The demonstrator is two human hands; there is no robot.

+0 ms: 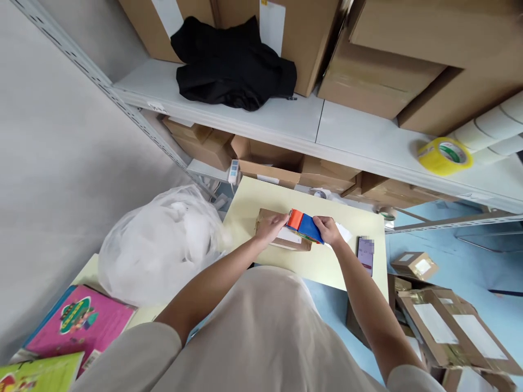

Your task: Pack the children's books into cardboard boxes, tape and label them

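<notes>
Between my two hands is an orange and blue tape dispenser (305,225), held just above a small cardboard box (300,244) with a white label. My right hand (328,230) is closed around the dispenser's blue end, thumb on top. At its orange end, near the metal edge, the fingers of my left hand (270,227) are pinched together; whether they grip the dispenser or the tape's end is too small to make out. The box lies on a pale yellow table (253,198), partly covered by my left hand and the dispenser.
A phone (365,256) lies at the table's right. Left stands a large translucent bag (159,245) beside colourful packages (77,321). Above the table's back edge runs a shelf (302,122) with a black garment (232,65) and yellow tape roll (445,155). Cardboard parcels (453,326) are stacked at right.
</notes>
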